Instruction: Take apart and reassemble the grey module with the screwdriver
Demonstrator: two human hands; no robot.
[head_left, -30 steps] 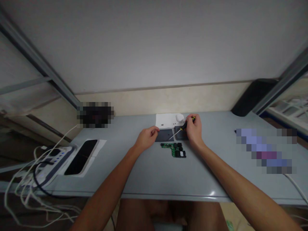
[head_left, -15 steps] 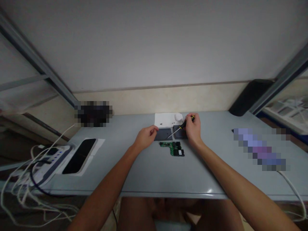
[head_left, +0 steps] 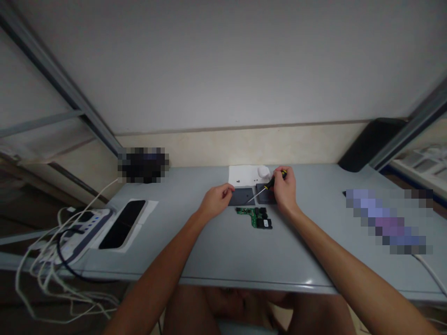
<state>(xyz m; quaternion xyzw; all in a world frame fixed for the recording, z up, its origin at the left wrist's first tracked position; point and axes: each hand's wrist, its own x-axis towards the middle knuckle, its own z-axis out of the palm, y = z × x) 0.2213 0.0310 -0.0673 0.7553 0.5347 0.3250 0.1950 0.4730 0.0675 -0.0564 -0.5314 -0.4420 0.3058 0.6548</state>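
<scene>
My right hand is closed around a screwdriver with a black and yellow handle and a thin metal shaft. Its tip points down and left onto a flat dark grey cover. At the left edge of that cover, my left hand pinches with curled fingers. A second dark case part lies just right of the cover, partly hidden by my right hand. Nearer to me rests a green circuit board with black components. Behind the cover, small screws sit on a white sheet.
A round white object stands on the sheet. To the left are a phone on white paper and a power strip with tangled cables. A dark cylinder leans at the back right. A blurred-out item lies at right.
The view has shifted slightly, so everything appears a little further right. My hands, the screwdriver and the parts keep about the same places relative to each other.
</scene>
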